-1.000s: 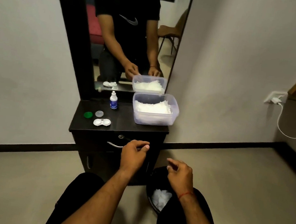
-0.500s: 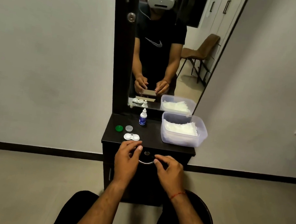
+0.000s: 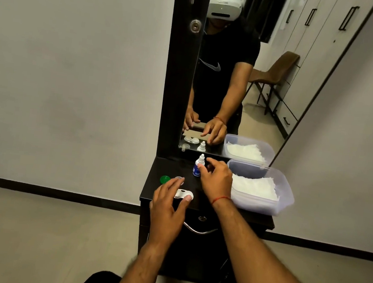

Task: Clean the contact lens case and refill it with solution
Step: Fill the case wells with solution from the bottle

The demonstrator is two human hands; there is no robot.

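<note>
Contact lens case (image 3: 182,193) is lying uncapped on the dark surface (image 3: 172,167), directly under the left grip (image 3: 168,202). That grip's fingers are spreading loosely above the case and its thumb tip is touching the case's near edge; it is wide and, as far as I can see, closing on nothing. Just past its thumb side, the right grip (image 3: 216,181) is curling half round the solution bottle (image 3: 196,171), with one fingertip lying across the bottle's shoulder; whether it is already pinching the bottle I cannot tell. At the left grip's fingertips a clear cap (image 3: 177,177) is sitting, and just outside them a green cap (image 3: 164,179), both apart from the case. Beyond the right grip's wrist a tub of white tissues (image 3: 255,205) is standing near. I am judging that the cleaning is over or nearly so, since both wells are looking bare, though wet or dry is too small to tell. The refill is only beginning: lifting and opening the bottle, filling both wells and screwing both caps on are all remaining
</note>
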